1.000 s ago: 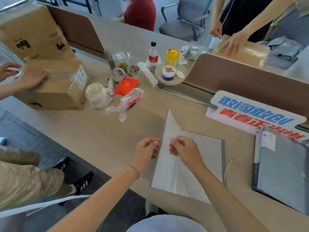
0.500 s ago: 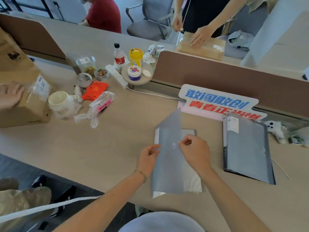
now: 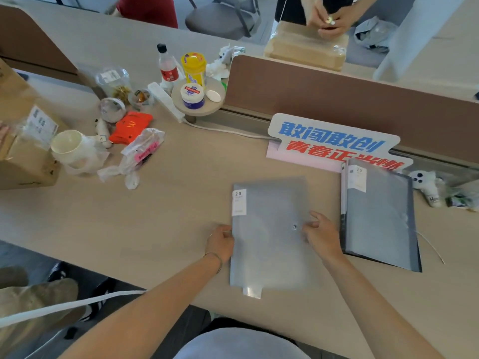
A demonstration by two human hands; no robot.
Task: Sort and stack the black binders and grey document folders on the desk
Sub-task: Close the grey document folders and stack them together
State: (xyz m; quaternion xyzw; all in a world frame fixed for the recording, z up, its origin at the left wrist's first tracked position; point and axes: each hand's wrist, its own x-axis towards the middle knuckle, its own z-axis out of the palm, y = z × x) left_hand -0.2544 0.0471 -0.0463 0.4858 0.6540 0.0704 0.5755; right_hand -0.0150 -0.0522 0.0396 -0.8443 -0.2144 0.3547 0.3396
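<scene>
A grey translucent document folder (image 3: 269,242) with a snap button and a white "20" label lies flat on the desk in front of me. My left hand (image 3: 220,243) pinches its left edge. My right hand (image 3: 320,234) rests on its right side near the button, fingers spread. To the right lies a stack with a grey folder on top of a black binder (image 3: 379,216), its spine toward me on the left side.
A printed sign (image 3: 334,143) leans on the brown divider (image 3: 337,94) behind the folders. Cup (image 3: 68,147), plastic bags, bottle (image 3: 168,68), jars and a cardboard box (image 3: 23,141) crowd the left. Other people work across the divider. A soft toy (image 3: 427,185) lies far right.
The folder's flap, raised a second ago, has been folded down and the folder now lies shut and flat. My view has shifted right, so the black binder stack sits nearer the middle.
</scene>
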